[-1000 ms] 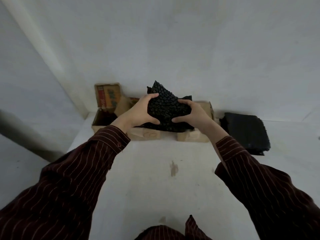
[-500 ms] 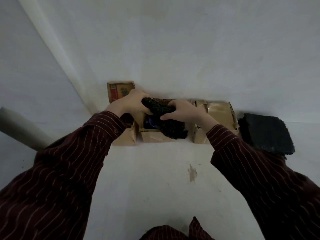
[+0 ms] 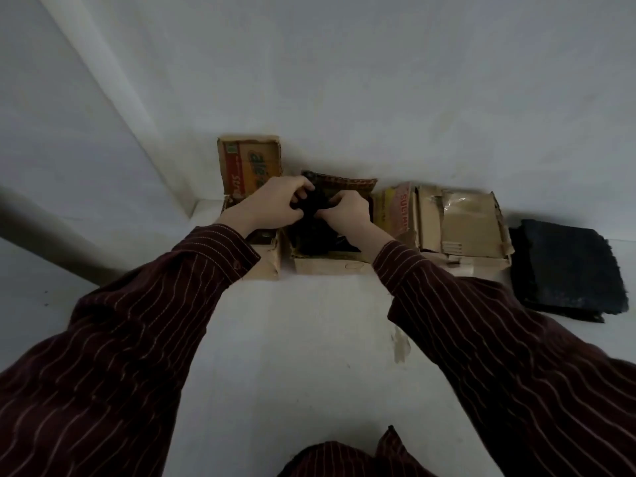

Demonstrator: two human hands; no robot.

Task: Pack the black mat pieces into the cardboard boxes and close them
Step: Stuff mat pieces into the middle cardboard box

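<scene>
I have both hands down in the middle box, which sits at about twelve o'clock from me against the wall: my left hand and my right hand are each pinched shut on the same black mat piece, close together at its upper edge, and the piece is already partly inside the box. Judging by how it bunches and folds between my fingers, the mat is soft and floppy rather than stiff, light enough for fingertips, and its knobbly surface should keep it from slipping; I would take it by the folded edge and press it flat from the top, since a loose corner would spring back over the rim. Inside the box it is too dark to tell how many pieces lie under this one, though it looks fairly full. The left box, at eleven o'clock and touching the middle one, stands open with its printed flap upright against the wall; my left sleeve hides most of its inside. The right box, at one o'clock, has its flaps folded over and looks closed. Further out at two o'clock, just beside that box, a stack of mat pieces still waits on the white floor.
</scene>
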